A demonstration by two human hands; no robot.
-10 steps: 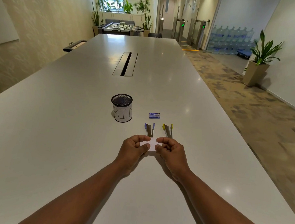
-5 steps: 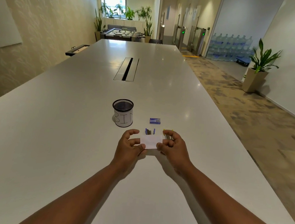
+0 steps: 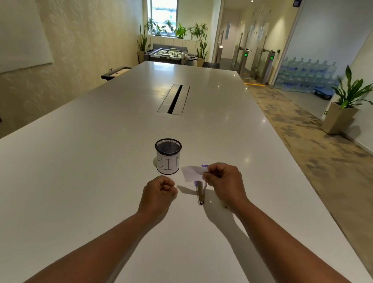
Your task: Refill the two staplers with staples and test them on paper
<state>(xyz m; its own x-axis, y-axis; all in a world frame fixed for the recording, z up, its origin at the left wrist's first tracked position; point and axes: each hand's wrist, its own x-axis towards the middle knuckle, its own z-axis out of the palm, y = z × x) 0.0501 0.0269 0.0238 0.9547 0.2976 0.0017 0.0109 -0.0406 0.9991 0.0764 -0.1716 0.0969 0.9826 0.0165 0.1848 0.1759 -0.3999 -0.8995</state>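
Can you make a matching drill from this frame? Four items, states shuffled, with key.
Items
1. left hand
2. right hand
3. mesh cup marked BIN
4. blue stapler

States
A. lies opened up on the table
B. pinches a white paper slip above the table
C. stands upright, beyond the left hand
D. curled in a fist, nothing visible in it

Pairs: 1-D, 2-B, 3-C, 4-A
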